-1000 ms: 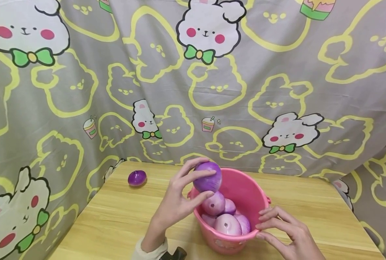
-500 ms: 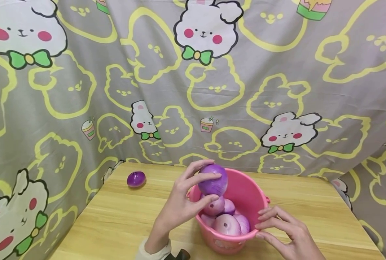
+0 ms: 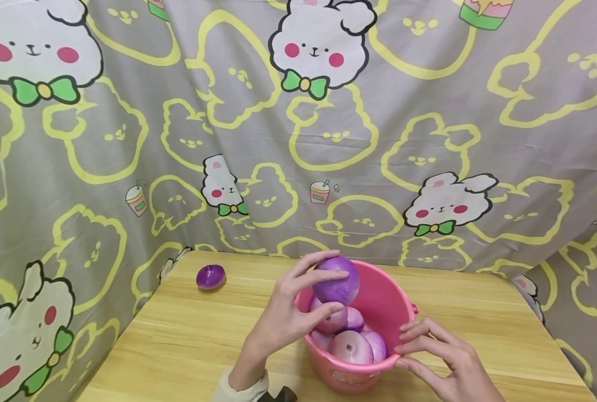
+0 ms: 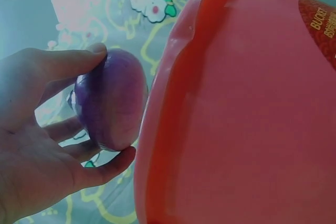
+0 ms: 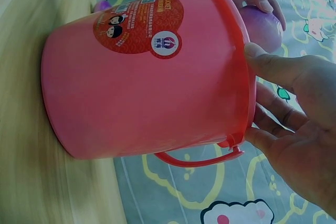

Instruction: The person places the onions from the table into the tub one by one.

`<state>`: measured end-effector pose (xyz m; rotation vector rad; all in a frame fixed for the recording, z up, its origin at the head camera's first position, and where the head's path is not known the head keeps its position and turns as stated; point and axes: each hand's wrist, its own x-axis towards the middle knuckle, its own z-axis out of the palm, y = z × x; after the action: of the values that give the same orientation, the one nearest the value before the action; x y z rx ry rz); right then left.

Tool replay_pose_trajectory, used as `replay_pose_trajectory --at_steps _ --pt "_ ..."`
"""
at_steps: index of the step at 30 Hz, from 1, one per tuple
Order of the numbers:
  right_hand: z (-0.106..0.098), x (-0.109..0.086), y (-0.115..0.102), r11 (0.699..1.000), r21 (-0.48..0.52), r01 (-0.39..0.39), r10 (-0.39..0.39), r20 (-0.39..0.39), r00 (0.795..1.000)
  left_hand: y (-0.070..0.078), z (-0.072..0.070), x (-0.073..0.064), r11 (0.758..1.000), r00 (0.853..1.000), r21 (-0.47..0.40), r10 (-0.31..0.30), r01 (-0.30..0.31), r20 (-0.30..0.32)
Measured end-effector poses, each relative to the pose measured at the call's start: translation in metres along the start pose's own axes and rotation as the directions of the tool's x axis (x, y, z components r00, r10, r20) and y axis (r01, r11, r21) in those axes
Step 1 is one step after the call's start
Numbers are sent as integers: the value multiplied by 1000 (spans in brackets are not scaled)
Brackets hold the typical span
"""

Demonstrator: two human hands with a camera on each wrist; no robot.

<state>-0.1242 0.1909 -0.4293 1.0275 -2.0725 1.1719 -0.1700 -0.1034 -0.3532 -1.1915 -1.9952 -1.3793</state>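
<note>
A pink bucket [image 3: 328, 369] stands on the table in the head view, with several purple onions [image 3: 351, 347] inside. My left hand [image 3: 283, 307] grips another purple onion [image 3: 337, 286] between thumb and fingers, above the left part of the bucket's opening. The left wrist view has this onion [image 4: 116, 100] near the rim. On the opposite side, my right hand [image 3: 449, 357] pinches the bucket's rim, thumb outside and fingers toward the inside. In the right wrist view the thumb lies over the edge of the bucket [image 5: 157, 103].
A single small, dark purple onion [image 3: 211, 277] lies at the far left of the wooden table [image 3: 188, 335]. A grey curtain [image 3: 258, 139] with rabbit prints hangs behind and on both sides. The bucket's handle [image 5: 205, 162] hangs down along its side.
My left hand has carried its onion a short way right and slightly down, farther over the bucket's opening. My right hand stays on the rim, and the bucket has barely moved.
</note>
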Motion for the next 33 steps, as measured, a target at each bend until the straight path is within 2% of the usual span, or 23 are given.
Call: replay_pose_trajectory --at_steps 7,17,23,29,33 --pt "0 0 1 1000 -2 10 -10 -8 1000 -1 5 1 1000 999 -8 20 -20 40" --pt "0 -3 1 1000 9 5 -5 1 1000 -1 10 -1 999 999 36 27 -28 34" --pt "-1 0 2 999 17 51 -51 -13 999 -2 12 2 998 997 25 60 -61 56" --pt "-1 0 3 999 7 34 -34 -5 999 -1 13 3 995 991 11 101 -102 85" --pt "-2 -1 -1 1000 -3 -13 13 10 1000 -2 15 3 992 988 53 112 -118 104"
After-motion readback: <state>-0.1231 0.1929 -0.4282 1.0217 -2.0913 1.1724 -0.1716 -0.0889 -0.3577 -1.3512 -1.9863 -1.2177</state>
